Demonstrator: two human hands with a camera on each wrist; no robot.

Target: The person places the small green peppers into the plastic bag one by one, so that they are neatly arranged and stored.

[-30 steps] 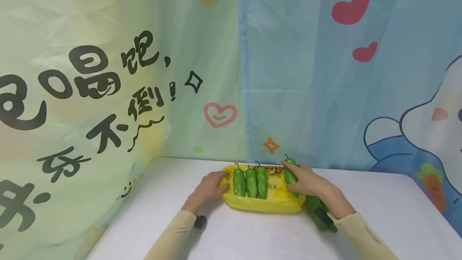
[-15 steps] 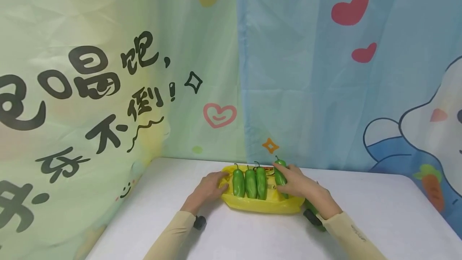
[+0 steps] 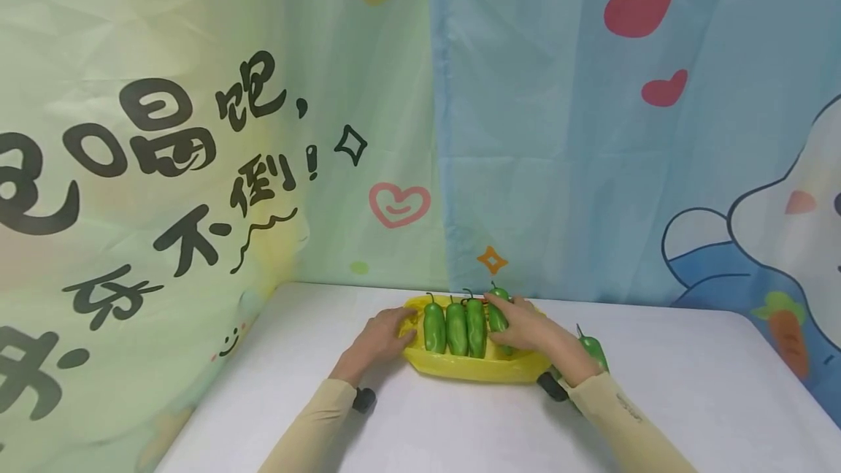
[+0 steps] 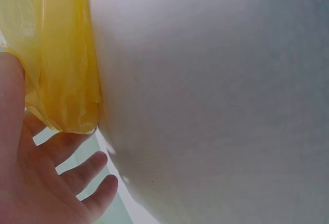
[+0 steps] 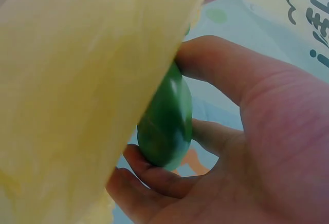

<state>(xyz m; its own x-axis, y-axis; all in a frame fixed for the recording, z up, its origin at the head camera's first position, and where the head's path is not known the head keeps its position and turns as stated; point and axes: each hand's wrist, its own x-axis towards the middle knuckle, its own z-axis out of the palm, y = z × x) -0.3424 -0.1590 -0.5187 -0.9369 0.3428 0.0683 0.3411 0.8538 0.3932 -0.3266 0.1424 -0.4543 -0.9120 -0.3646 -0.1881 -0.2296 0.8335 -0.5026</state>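
Observation:
A yellow plastic bag (image 3: pixel 469 367), opened out like a shallow tray, lies on the table. Three green peppers, among them the leftmost pepper (image 3: pixel 434 328), lie side by side in it, stems toward the back. At the bag's left end, my left hand (image 3: pixel 382 336) holds its edge; in the left wrist view the thumb overlaps the yellow plastic (image 4: pixel 69 64) and the lower fingers are spread. My right hand (image 3: pixel 531 328) grips another green pepper (image 3: pixel 497 320) between thumb and fingers, just right of the row. In the right wrist view, the bag's wall partly covers this pepper (image 5: pixel 169 126).
Another green pepper (image 3: pixel 593 349) lies on the white table (image 3: pixel 460 429), partly behind the right forearm. A printed curtain (image 3: pixel 512 130) hangs along the table's far edge. Dark wrist devices sit under both wrists.
My right hand has carried its pepper leftward across the bag toward the row. The left hand has stayed at the bag's left end.

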